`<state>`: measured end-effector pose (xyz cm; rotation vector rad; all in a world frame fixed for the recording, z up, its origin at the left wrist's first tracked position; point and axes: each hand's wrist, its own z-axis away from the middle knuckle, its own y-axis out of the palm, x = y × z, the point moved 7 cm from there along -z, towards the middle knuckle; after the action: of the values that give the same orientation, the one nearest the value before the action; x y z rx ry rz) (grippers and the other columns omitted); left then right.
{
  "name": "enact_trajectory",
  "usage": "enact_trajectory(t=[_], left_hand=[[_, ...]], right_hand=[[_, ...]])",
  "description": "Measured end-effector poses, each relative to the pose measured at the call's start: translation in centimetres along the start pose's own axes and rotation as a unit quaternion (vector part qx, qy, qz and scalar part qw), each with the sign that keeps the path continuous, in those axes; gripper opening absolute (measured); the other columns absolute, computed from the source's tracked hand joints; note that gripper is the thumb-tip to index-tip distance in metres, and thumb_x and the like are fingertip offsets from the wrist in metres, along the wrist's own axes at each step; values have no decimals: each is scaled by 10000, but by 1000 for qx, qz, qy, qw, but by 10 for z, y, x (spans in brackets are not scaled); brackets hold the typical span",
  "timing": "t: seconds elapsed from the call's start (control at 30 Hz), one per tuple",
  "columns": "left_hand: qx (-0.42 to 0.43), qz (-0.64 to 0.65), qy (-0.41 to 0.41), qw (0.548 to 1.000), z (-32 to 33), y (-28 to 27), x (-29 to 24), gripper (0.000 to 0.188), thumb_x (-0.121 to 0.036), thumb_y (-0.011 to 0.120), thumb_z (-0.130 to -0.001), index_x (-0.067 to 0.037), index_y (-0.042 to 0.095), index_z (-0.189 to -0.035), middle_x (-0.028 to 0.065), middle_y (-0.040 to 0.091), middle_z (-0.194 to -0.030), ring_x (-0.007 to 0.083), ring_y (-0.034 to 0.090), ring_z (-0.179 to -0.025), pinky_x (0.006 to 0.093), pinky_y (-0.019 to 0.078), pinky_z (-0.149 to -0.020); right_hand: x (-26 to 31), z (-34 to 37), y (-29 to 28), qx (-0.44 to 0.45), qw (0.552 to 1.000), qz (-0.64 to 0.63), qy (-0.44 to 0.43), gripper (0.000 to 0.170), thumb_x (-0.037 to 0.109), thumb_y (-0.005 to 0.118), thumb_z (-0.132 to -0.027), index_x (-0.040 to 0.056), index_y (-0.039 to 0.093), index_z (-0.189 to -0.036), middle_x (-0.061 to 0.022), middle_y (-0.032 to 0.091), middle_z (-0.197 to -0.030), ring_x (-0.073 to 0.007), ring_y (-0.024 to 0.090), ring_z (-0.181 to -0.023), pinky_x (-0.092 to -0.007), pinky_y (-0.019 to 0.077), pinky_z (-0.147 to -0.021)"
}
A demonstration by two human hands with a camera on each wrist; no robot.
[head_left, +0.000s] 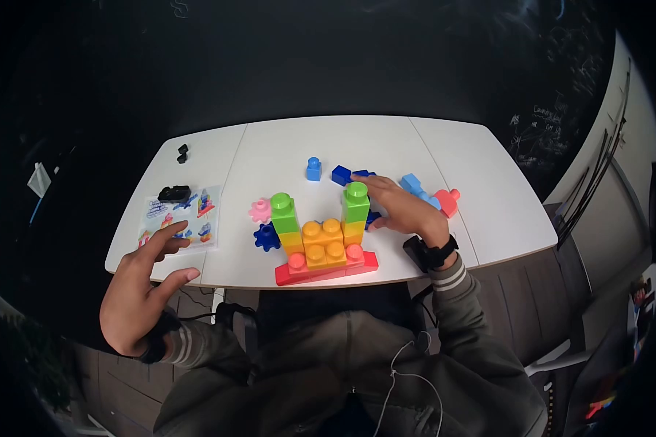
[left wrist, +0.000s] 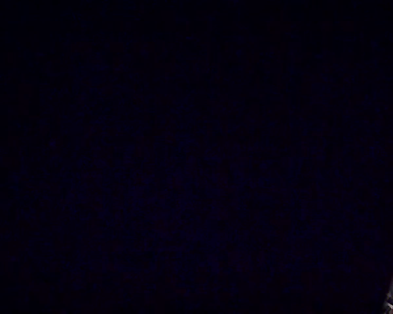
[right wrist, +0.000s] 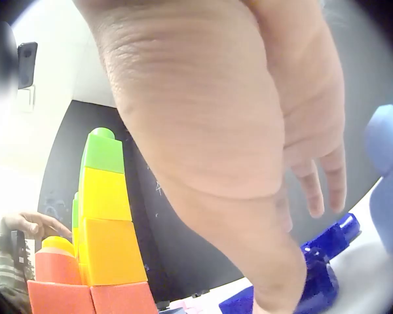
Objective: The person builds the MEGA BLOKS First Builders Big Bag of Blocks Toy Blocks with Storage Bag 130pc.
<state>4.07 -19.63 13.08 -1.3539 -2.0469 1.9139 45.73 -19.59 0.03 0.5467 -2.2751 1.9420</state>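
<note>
A block structure with a red base (head_left: 328,273), orange blocks (head_left: 323,234) in the middle and a green-topped column at each side stands near the table's front edge. Just right of the right column is my right hand (head_left: 408,215), fingers extended over dark blue pieces (head_left: 342,175); the right wrist view shows its thumb in front of blue pieces (right wrist: 319,288), contact unclear. My left hand (head_left: 140,295) hovers in front of the printed sheet, fingers spread and bent a little, holding nothing. The left wrist view is almost wholly dark.
A pink gear (head_left: 260,210) and a blue gear (head_left: 267,237) lie left of the structure. Behind it stands a light blue block (head_left: 313,170). Light blue pieces (head_left: 413,185) and a red piece (head_left: 448,202) lie at right. A black object (head_left: 174,194) rests on the sheet (head_left: 153,218).
</note>
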Motion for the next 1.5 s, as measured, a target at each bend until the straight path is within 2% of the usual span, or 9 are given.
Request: enact_trajectory(t=[0.13, 0.33, 0.63, 0.8, 0.9, 0.97, 1.2, 1.4, 1.5], left_hand=[[0, -19, 21, 1000, 0, 0, -4, 665, -292, 859, -982, -71, 612, -1558, 195, 804, -1292, 401, 730, -1205, 493, 556, -1051], [9, -7, 7, 1000, -4, 3, -13, 644, -260, 868, -978, -54, 628, -1538, 208, 805, -1272, 393, 749, -1186, 475, 589, -985], [-60, -17, 299, 952, -21, 22, -96, 379, -148, 922, -869, 0, 798, -1194, 157, 794, -1153, 346, 789, -1074, 429, 612, -941], [-65, -3, 354, 933, -41, 61, -121, 416, -196, 963, -829, -41, 814, -1185, 153, 787, -1206, 282, 780, -1127, 392, 631, -878], [-139, 36, 374, 916, -50, 70, -139, 455, -193, 957, -827, -118, 831, -1257, 129, 761, -1332, 304, 749, -1216, 407, 637, -923], [-201, -12, 457, 866, -43, 78, -158, 487, -189, 922, -853, -214, 831, -1331, 90, 727, -1428, 321, 708, -1300, 429, 632, -998], [-207, -82, 440, 870, -40, 97, -159, 524, -190, 876, -847, -258, 817, -1364, 48, 738, -1431, 303, 716, -1295, 420, 609, -1024], [-202, 29, 417, 886, -46, 77, -140, 473, -155, 897, -885, -43, 744, -1318, 121, 762, -1267, 328, 773, -1137, 429, 628, -962], [-207, 155, 328, 909, -60, 77, -117, 508, -315, 752, -1093, 4, 564, -1441, 215, 689, -1289, 365, 732, -1142, 428, 590, -979]], right_hand=[[-8, -7, 8, 44, 999, -15, 18, 743, 71, 928, -860, 88, 613, -1532, -191, 631, -1550, -386, 626, -1419, -445, 545, -1205], [-4, -1, -2, 44, 995, -67, 55, 662, 127, 967, -825, 83, 659, -1410, -169, 661, -1373, -374, 693, -1279, -436, 590, -1103], [24, 27, -85, -177, 980, -85, 8, 694, 72, 951, -827, 107, 662, -1456, -143, 637, -1391, -332, 695, -1266, -433, 666, -1002], [33, 56, -127, -298, 942, -154, -20, 714, 119, 955, -822, 119, 671, -1477, -138, 634, -1470, -312, 681, -1297, -418, 683, -986], [57, 71, -136, -297, 922, -237, -72, 735, 115, 907, -815, 69, 661, -1506, -156, 668, -1474, -296, 675, -1315, -393, 661, -956], [87, 81, -137, -284, 909, -283, -111, 761, 114, 855, -804, 17, 649, -1530, -168, 725, -1410, -267, 683, -1316, -363, 631, -935], [132, 74, -112, -237, 911, -295, -164, 789, 166, 855, -813, 52, 635, -1562, -186, 771, -1335, -305, 768, -1189, -368, 639, -913], [134, 67, -105, -253, 900, -305, -180, 575, 77, 885, -895, 79, 731, -1449, -146, 784, -1306, -280, 779, -1101, -382, 659, -878], [129, 61, -108, -294, 917, -205, -176, 491, 124, 937, -882, 64, 785, -1345, -129, 775, -1261, -259, 773, -1044, -360, 652, -829]])
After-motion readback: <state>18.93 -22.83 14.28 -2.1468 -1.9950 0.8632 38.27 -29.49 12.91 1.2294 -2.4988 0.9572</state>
